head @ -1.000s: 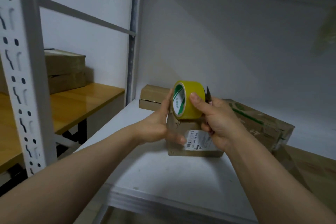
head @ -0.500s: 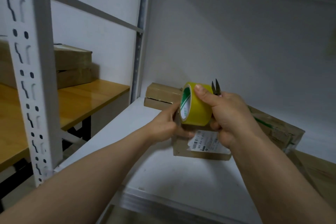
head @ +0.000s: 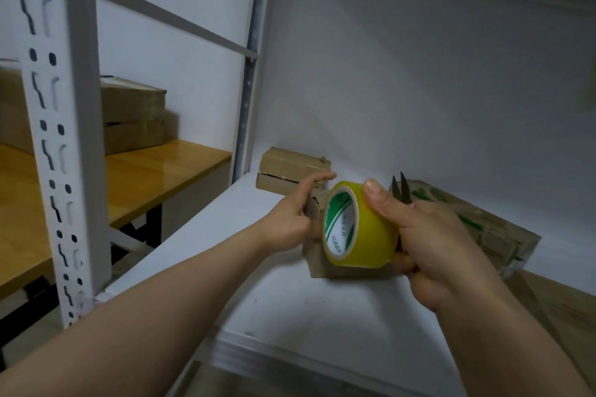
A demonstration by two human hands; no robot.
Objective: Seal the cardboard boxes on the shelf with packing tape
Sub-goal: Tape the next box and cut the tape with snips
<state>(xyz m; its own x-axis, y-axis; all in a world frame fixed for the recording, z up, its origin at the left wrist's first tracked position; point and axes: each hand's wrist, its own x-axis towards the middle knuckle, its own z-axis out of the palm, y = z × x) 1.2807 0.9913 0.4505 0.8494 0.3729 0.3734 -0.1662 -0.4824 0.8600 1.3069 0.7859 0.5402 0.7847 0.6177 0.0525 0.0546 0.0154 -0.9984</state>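
My right hand (head: 422, 242) grips a roll of yellow packing tape (head: 371, 235) together with a pair of scissors (head: 401, 188), whose dark tips stick up behind the roll. The roll is in front of a small cardboard box (head: 317, 255) on the white shelf (head: 290, 309) and hides most of it. My left hand (head: 295, 213) holds the left side of that box, index finger stretched over its top. A flat cardboard box (head: 290, 167) lies at the back left. A larger box with green print (head: 477, 229) lies to the right.
A grey perforated shelf upright (head: 61, 138) stands at the near left, a second post (head: 250, 74) at the back. Beyond them a wooden table (head: 154, 177) carries stacked cardboard boxes (head: 132, 116). Flat cardboard (head: 554, 309) lies at the shelf's right.
The tape roll in my right hand has come lower and closer, now covering the small box's label. My left hand has shifted from the box's front to its upper left side.
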